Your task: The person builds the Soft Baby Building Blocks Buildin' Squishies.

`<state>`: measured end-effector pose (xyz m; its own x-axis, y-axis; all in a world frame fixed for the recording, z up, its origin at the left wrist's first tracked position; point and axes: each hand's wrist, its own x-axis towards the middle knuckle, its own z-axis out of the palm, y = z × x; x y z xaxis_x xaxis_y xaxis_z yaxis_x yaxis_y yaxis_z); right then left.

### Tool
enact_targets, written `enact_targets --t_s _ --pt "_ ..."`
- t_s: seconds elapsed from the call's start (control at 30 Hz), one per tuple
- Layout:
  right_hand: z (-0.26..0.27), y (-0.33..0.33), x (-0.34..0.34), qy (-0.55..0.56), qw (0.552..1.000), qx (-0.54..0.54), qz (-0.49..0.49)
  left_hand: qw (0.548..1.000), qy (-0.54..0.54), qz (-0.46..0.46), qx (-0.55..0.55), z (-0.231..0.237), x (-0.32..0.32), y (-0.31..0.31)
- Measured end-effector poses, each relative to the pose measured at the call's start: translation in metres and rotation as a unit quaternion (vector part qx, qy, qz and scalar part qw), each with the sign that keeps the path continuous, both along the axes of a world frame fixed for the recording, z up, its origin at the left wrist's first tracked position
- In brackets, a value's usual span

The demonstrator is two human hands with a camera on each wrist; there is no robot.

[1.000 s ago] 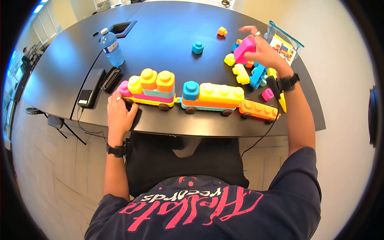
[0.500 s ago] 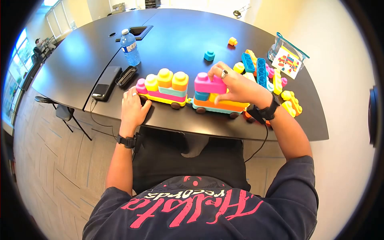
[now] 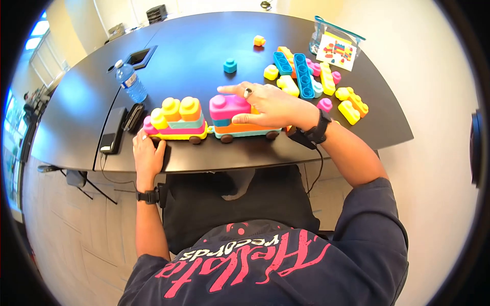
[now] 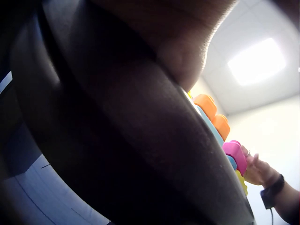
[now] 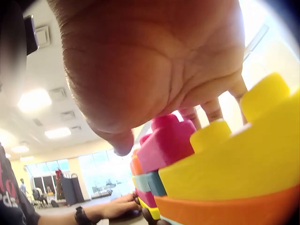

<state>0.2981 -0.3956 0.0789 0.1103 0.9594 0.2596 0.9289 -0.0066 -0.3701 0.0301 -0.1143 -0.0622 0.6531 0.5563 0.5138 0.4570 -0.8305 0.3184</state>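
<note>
A pink block sits on the teal block at the left end of the middle train car; in the right wrist view the pink block also adjoins a long yellow block. Over and behind it extends the right hand, fingers fairly straight and thumb apart in front. The left hand rests on the table at the front car's left end, its fingertips by a small pink block. Yellow and orange blocks top that car. The right hand partly covers the middle car and hides most of the orange rear car.
Loose blocks lie at the right, before a clear bag with a picture card. A teal block and an orange one lie farther back. Left are a water bottle, a black power bank and a dark case.
The right hand carried the pink block from the loose pile to the middle car, where it now sits; the fingers have straightened. The left hand stays at the front car.
</note>
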Motion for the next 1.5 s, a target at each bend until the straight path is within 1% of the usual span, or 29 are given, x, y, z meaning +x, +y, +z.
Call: enact_targets --t_s 0.03,0.1,0.13,0.17,0.2,0.23,0.27,0.3,0.37,0.4,0.43,0.47,0.5,0.6,0.67,0.7,0.77,0.8,0.9,0.93,0.97,1.0,1.03,1.13,1.17,1.23,1.33,1.47,1.5 --pt "0.002 -0.002 0.003 -0.007 0.999 0.046 -0.008 1.000 -0.002 -0.007 0.005 0.001 0.001 0.000" --pt "0.006 -0.012 0.074 -0.140 0.974 0.147 0.101 1.000 -0.001 -0.001 -0.006 0.002 0.000 -0.001" --pt "0.026 -0.022 0.081 0.077 0.987 0.106 -0.095 1.000 0.011 -0.001 -0.007 0.002 0.000 -0.001" --pt "0.035 -0.031 0.117 0.056 0.972 0.056 -0.223 1.000 0.011 -0.001 -0.008 0.001 0.000 -0.001" --pt "0.038 -0.046 0.157 -0.011 0.967 0.070 -0.246 1.000 0.013 0.002 -0.009 0.001 -0.001 -0.001" --pt "0.051 -0.060 0.177 -0.040 0.948 0.003 -0.316 1.000 0.015 0.005 -0.009 0.001 0.000 -0.001" --pt "0.032 -0.067 0.236 -0.077 0.930 -0.018 -0.359 1.000 0.014 0.003 -0.008 0.000 0.000 0.000" --pt "0.015 -0.074 0.267 -0.105 0.917 -0.058 -0.379 1.000 0.018 0.006 -0.008 0.000 0.000 0.001" --pt "-0.015 -0.079 0.296 -0.179 0.893 -0.137 -0.390 1.000 0.015 0.009 -0.003 0.001 0.001 -0.001" --pt "-0.058 -0.080 0.342 -0.206 0.883 -0.144 -0.396 1.000 0.010 0.006 -0.008 0.001 0.000 -0.002" --pt "-0.063 -0.078 0.327 -0.172 0.868 -0.160 -0.438 1.000 0.005 0.005 -0.013 0.003 0.000 -0.002" --pt "-0.060 -0.077 0.314 -0.197 0.877 -0.182 -0.399 1.000 -0.001 0.002 -0.025 0.007 0.001 -0.005" --pt "-0.066 -0.074 0.315 -0.184 0.872 -0.199 -0.408 1.000 -0.007 0.000 -0.027 0.013 0.001 -0.011" --pt "-0.075 -0.068 0.304 -0.195 0.862 -0.160 -0.439 1.000 -0.003 0.002 -0.025 0.011 0.001 -0.010" --pt "-0.074 -0.063 0.304 -0.289 0.829 -0.158 -0.452 1.000 0.002 0.008 -0.018 0.012 0.001 -0.010" --pt "-0.071 -0.062 0.306 -0.285 0.830 -0.154 -0.454 1.000 -0.001 0.002 -0.024 0.009 0.001 -0.007" --pt "-0.058 -0.064 0.300 -0.244 0.834 -0.098 -0.484 1.000 0.000 -0.005 -0.031 0.008 0.001 -0.005" --pt "-0.055 -0.068 0.307 -0.257 0.829 -0.024 -0.496 0.999 0.004 -0.006 -0.031 0.009 0.001 -0.005" --pt "-0.001 -0.078 0.269 -0.179 0.852 0.131 -0.474 1.000 -0.005 0.001 -0.001 0.003 0.000 -0.004" --pt "0.006 -0.083 0.258 -0.193 0.877 0.241 -0.369 1.000 0.001 -0.001 0.009 0.001 0.000 -0.003" --pt "0.039 -0.085 0.206 -0.029 0.917 0.187 -0.352 1.000 0.006 0.000 0.019 0.001 -0.001 -0.001" --pt "0.042 -0.084 0.184 0.020 0.939 0.218 -0.266 1.000 0.001 -0.003 0.009 0.005 0.000 -0.005" --pt "0.054 -0.084 0.145 0.059 0.960 0.167 -0.219 1.000 0.007 0.000 -0.005 0.009 0.000 -0.008" --pt "0.040 -0.073 0.077 -0.010 0.994 0.110 -0.014 1.000 -0.004 0.003 -0.026 0.012 0.001 -0.010" --pt "0.030 -0.072 0.061 -0.046 0.995 0.091 -0.015 1.000 -0.005 0.004 -0.028 0.011 0.001 -0.010" --pt "0.034 -0.067 0.030 -0.064 0.996 -0.045 -0.045 1.000 -0.006 0.007 -0.029 0.010 0.000 -0.008" --pt "0.022 -0.060 0.024 -0.058 0.998 0.007 -0.032 1.000 -0.003 0.001 -0.011 0.007 0.000 -0.005" --pt "0.026 -0.060 0.024 -0.051 0.998 -0.026 -0.039 1.000 -0.009 0.000 -0.020 0.004 -0.001 -0.003" --pt "0.020 -0.059 0.028 -0.018 0.999 -0.017 -0.023 1.000 -0.009 -0.003 -0.014 0.004 -0.001 -0.002"
